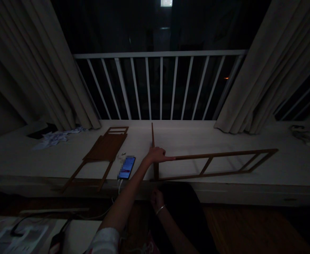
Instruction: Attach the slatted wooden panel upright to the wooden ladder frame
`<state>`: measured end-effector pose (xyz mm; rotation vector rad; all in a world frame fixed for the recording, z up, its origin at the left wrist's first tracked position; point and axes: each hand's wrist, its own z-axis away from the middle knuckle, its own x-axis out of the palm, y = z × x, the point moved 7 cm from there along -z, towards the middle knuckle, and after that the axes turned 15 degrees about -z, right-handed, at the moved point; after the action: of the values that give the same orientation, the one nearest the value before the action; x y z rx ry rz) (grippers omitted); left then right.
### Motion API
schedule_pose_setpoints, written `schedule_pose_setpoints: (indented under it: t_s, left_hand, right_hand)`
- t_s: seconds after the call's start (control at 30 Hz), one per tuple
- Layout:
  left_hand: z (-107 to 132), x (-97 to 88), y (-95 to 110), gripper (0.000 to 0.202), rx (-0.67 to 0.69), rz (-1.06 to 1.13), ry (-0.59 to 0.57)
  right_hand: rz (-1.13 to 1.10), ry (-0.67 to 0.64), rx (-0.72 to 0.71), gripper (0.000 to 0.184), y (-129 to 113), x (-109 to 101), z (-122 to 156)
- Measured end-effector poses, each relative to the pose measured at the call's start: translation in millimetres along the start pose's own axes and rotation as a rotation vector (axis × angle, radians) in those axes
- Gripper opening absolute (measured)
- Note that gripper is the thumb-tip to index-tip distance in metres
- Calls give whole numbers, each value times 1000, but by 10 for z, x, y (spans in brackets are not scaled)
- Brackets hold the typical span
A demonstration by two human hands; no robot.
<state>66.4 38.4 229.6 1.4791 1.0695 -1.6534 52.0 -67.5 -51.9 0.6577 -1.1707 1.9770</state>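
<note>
A slim brown wooden frame [210, 155] with crosspieces lies along the white sill, joined at its left end to an upright wooden piece [156, 171]. My left hand [157, 154] is closed around the corner where they meet, its index finger stretched along the upper rail. Below the sill edge, beside my dark-clothed knee [186, 208], my right hand [157, 198] has curled fingers and a bracelet at the wrist. Whatever it may hold is hidden in the dark. Left of my left forearm lies a lit phone [127, 168] with a white cable plugged in.
A small folded wooden chair-like piece [105, 147] lies on the sill [192, 139], its legs past the front edge. Crumpled papers [51, 138] sit farther left. Curtains [247, 77] flank a white railing [160, 54]. A power strip [25, 238] is at lower left.
</note>
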Motion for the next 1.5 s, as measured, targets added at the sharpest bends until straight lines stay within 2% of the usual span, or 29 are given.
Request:
schedule_pose_setpoints:
  t_s: [0.1, 0.23, 0.33, 0.43, 0.8, 1.13, 1.33, 1.5]
  left_hand:
    - [-9, 10, -2, 68, 5, -3, 3]
    - [-25, 16, 1, 68, 5, -11, -3]
    - [-33, 8, 10, 68, 1, -11, -4]
    - [-33, -2, 15, 68, -6, -14, -7]
    - [-34, -1, 20, 67, 3, -13, 0]
    - [-19, 0, 12, 68, -5, -19, -19]
    - [8, -50, 35, 66, -5, -29, -30]
    - [13, -70, 39, 66, -16, -21, -41]
  right_hand:
    - [-82, -39, 117, 31, 28, 45, 33]
    - [-199, -80, 200, 30, 26, 74, 74]
    - [-363, -80, 305, 29, 66, 85, 104]
    - [-418, -60, 358, 28, 89, 78, 112]
    - [-527, -82, 315, 24, 115, 123, 118]
    - [-277, 39, 274, 25, 91, 23, 116]
    - [-122, 125, 121, 26, 9, -60, 95]
    - [1, 118, 11, 29, -65, -48, 85]
